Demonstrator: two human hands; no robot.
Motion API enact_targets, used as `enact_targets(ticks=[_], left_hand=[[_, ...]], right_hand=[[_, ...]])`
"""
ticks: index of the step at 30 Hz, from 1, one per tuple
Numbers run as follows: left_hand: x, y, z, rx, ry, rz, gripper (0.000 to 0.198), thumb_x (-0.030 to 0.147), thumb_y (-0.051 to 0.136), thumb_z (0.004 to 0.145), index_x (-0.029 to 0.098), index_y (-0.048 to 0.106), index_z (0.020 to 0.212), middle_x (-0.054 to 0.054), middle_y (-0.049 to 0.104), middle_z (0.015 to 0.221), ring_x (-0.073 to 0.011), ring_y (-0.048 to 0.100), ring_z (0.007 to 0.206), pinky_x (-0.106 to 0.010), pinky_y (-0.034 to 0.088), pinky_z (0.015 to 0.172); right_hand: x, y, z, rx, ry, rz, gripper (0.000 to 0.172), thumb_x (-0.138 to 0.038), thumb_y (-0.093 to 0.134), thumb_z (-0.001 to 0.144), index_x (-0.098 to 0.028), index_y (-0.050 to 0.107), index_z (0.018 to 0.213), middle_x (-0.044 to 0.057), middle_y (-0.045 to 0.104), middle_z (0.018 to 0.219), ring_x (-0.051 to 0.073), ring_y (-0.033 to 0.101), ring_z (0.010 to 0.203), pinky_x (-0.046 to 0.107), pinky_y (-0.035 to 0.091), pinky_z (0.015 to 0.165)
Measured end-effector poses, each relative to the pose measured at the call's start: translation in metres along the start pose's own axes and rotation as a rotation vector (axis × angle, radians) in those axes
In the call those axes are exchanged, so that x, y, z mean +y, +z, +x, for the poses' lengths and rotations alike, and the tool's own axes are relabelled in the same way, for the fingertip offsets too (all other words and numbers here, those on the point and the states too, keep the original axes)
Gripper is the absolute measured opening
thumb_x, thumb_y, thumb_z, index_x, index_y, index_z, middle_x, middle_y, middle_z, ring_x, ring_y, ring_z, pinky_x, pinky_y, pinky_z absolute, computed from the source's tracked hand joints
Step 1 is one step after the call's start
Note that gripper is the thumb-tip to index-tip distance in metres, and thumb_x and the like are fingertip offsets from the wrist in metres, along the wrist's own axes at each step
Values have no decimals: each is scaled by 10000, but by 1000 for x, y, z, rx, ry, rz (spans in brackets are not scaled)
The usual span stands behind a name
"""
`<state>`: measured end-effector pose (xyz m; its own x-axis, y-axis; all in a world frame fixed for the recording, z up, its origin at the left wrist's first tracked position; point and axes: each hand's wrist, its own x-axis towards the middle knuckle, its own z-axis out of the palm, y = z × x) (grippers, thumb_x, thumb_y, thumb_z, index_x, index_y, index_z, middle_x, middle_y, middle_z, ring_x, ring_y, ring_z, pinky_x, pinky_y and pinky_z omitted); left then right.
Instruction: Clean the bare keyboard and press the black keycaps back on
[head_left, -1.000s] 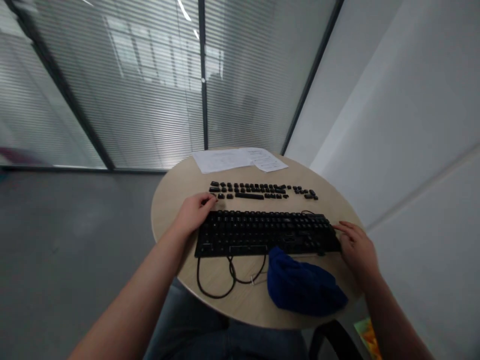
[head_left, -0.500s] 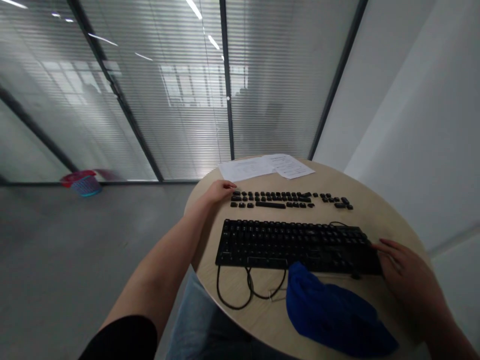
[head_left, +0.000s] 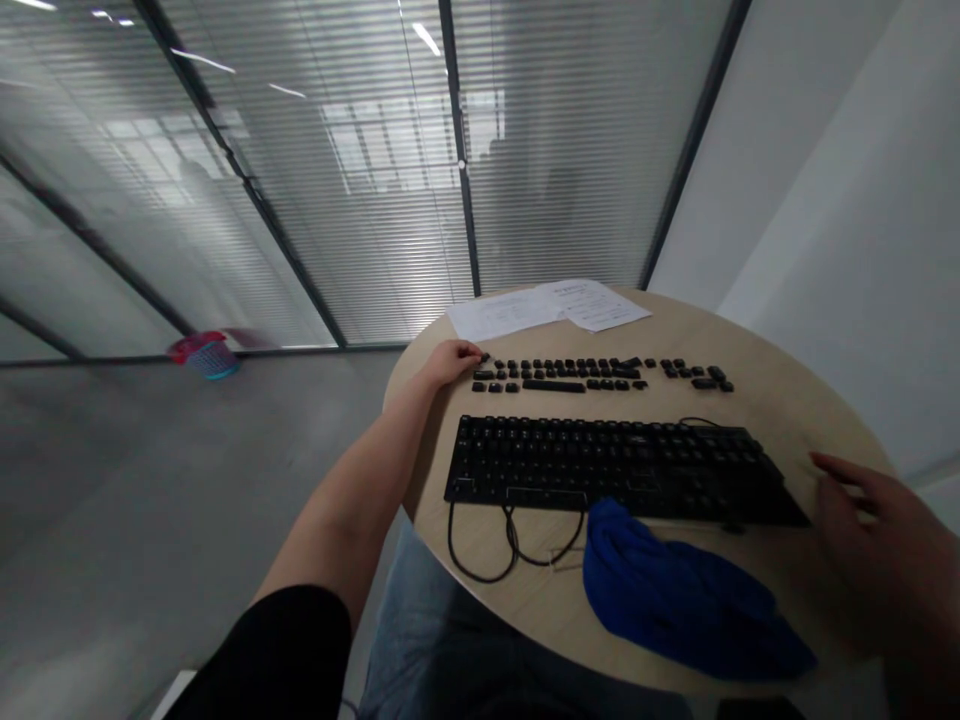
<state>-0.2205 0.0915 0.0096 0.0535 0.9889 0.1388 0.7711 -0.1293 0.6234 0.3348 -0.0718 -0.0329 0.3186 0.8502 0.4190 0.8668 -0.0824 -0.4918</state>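
Observation:
My left hand [head_left: 454,361] is at the left end of the rows of loose black keycaps [head_left: 553,386], its fingertips pinched on a dark keycap [head_left: 485,357]. Below those rows lies a black keyboard [head_left: 555,460], with many keys still on its left part and a darker, barer right part. My right hand [head_left: 862,505] hovers just off the keyboard's right end, thumb and finger curved with a gap between them; it is blurred and nothing shows in it.
A blue cloth [head_left: 675,600] lies in front of the keyboard, beside a looped black cable [head_left: 480,580] and a small wire tool [head_left: 566,556]. Printed papers [head_left: 510,312] lie at the far edge of the round table [head_left: 787,370]. A basket [head_left: 210,355] stands on the floor.
My right hand has moved off the keyboard's right end, to the right. My left fingertips have closed on a keycap at the row's left end. The camera view has shifted slightly.

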Motion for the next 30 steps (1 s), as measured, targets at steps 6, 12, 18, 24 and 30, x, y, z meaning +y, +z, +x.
enact_targets(ticks=[6, 12, 18, 24, 30], left_hand=[[27, -35, -85, 200, 113, 20, 242, 338, 606, 949, 167, 734, 1062, -103, 763, 1071, -183, 682, 923, -335, 552, 865], [50, -29, -197, 88, 302, 87, 242, 406, 600, 957, 240, 770, 1005, -59, 785, 996, -174, 689, 864, -311, 552, 771], [50, -10, -209, 8, 429, 176, 212, 296, 564, 990, 262, 769, 1030, -41, 794, 1015, -180, 694, 928, -352, 550, 866], [52, -8, -212, 40, 485, 252, 253, 262, 526, 1003, 249, 765, 1086, -59, 779, 1050, -178, 687, 938, -346, 564, 835], [49, 1, -215, 121, 482, 261, 201, 265, 596, 973, 244, 767, 1077, -67, 761, 1043, -196, 683, 979, -365, 577, 855]], right_hand=[[6, 0, 0, -4, 43, 14, 473, -497, 496, 861, -260, 742, 1187, 130, 742, 977, 277, 666, 668, 454, 504, 719], [8, 8, 4, -14, -128, 11, 425, -483, 455, 895, -254, 734, 1120, 129, 741, 1144, 294, 704, 825, 438, 512, 762], [2, 9, 5, -28, -281, 12, 363, -452, 451, 902, -237, 718, 1022, 127, 755, 1120, 306, 710, 907, 434, 521, 826], [11, 15, 8, -16, -285, 29, 370, -470, 466, 872, -247, 731, 1002, 108, 764, 1092, 310, 719, 836, 460, 548, 784], [12, 16, 10, 12, -302, 62, 323, -471, 493, 850, -271, 723, 957, 97, 765, 1070, 325, 726, 809, 485, 578, 764]])
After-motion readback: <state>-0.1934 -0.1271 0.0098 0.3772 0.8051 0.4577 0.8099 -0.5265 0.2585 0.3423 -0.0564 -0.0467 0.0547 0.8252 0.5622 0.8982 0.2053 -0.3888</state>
